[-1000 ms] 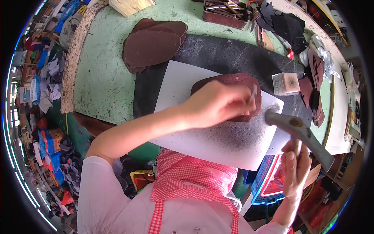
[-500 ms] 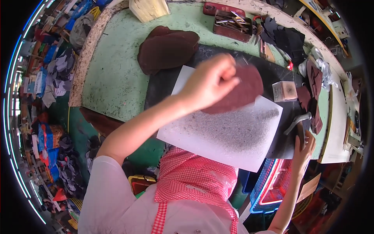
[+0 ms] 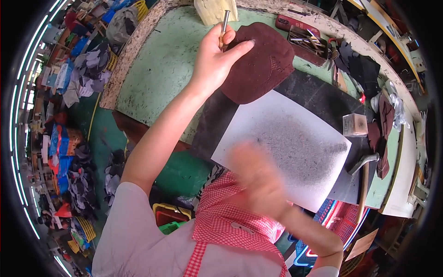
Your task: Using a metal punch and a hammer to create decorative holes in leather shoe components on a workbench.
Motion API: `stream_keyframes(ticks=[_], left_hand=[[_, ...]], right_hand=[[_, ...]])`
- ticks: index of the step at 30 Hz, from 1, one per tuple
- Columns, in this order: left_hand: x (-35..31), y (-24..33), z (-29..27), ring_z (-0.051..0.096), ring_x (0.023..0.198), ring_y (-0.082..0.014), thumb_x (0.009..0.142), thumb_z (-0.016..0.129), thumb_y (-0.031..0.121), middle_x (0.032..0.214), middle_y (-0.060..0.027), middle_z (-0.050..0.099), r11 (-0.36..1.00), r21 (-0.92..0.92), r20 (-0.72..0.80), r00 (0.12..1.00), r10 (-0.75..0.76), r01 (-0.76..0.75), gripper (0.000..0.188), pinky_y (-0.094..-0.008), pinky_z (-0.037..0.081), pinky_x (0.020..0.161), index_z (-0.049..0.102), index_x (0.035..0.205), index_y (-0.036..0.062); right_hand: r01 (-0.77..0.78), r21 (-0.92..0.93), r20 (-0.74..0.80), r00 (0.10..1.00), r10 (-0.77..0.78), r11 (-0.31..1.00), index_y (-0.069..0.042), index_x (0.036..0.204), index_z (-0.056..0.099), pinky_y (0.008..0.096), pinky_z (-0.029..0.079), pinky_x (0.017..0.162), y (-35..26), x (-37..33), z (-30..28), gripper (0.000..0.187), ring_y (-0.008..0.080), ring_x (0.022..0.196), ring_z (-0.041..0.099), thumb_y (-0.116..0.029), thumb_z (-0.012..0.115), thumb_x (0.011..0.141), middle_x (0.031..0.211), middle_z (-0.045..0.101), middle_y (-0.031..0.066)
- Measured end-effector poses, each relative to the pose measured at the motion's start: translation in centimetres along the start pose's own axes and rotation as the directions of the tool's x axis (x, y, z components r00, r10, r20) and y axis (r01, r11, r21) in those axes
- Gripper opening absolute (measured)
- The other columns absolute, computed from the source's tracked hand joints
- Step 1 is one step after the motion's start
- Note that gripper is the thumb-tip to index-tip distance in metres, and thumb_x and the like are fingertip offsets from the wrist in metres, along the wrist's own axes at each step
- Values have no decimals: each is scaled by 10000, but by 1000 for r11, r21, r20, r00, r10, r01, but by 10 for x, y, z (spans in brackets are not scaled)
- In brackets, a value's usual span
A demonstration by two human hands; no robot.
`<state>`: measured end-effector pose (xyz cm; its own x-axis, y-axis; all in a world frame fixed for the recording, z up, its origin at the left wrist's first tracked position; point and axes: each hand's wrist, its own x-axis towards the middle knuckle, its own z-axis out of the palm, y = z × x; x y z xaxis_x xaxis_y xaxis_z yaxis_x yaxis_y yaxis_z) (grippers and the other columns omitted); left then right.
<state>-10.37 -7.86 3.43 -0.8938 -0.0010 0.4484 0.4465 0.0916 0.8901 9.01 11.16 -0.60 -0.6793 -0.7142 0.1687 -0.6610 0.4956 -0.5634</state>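
Note:
My left hand (image 3: 211, 62) is closed on a slim metal punch (image 3: 225, 28) that points up from its fingers. Its thumb stretches over a dark maroon piece of suede-like material (image 3: 265, 62) at the back of the bench, which hides most of what lies beneath. A blurred right hand (image 3: 256, 173) of mine hovers over the near left part of a white sheet (image 3: 281, 104) speckled with dark marks; its fingers cannot be made out. To the right, a hammer (image 3: 364, 177) lies over the edge of a black board (image 3: 307, 87), untouched.
A clear box-shaped block (image 3: 355, 124) stands on the board's right side. Behind are a dark red tin (image 3: 309, 51) of metal tools, black scraps (image 3: 364, 69) and a pale yellow block (image 3: 214, 11). Maroon strips (image 3: 384, 120) lie at right; blue and red baskets (image 3: 330, 217) stand below.
My left hand has moved back and left, bringing the maroon piece from over the white sheet to the back of the bench. My right hand has left the hammer and swung left.

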Motion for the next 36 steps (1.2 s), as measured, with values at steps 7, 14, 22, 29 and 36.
stream_keyframes(ticks=[7,14,22,29,36], left_hand=[[-9,4,-3,355,656,-23,810,711,74,720,83,349,977,-156,218,969,-112,148,376,-205,337,612,347,736,131],[-62,1,95,504,609,-160,782,713,77,679,-35,459,972,219,691,717,-92,-86,310,-304,419,606,405,817,76],[-39,-5,112,533,819,-204,996,441,189,968,-92,482,936,259,589,807,42,-238,209,-315,431,764,489,968,-12],[2,0,202,641,796,-125,894,654,149,908,-71,654,990,-34,544,828,136,-140,155,-260,505,688,682,942,4],[6,-16,251,694,773,-131,804,726,143,857,-53,722,850,95,591,716,370,-518,117,-266,530,673,731,892,66]], right_hand=[[-97,276,-360,912,196,956,17,920,644,385,542,822,26,-43,-60,152,275,928,675,32,606,773,958,688,134],[-804,59,-682,400,612,591,-55,1217,540,359,441,886,112,-186,-124,370,216,1006,548,-83,629,859,1132,598,96],[-843,-50,-619,447,645,536,-48,1233,518,392,439,886,132,-210,-111,387,298,1020,534,-142,638,878,1118,564,148],[-854,-37,-621,427,657,519,-34,1158,557,354,441,829,138,-214,-111,275,254,929,544,-137,604,907,1033,565,137],[-859,-25,-591,425,686,511,-19,1170,544,387,458,867,140,-215,-110,267,301,1002,563,-100,573,917,1078,563,159]])
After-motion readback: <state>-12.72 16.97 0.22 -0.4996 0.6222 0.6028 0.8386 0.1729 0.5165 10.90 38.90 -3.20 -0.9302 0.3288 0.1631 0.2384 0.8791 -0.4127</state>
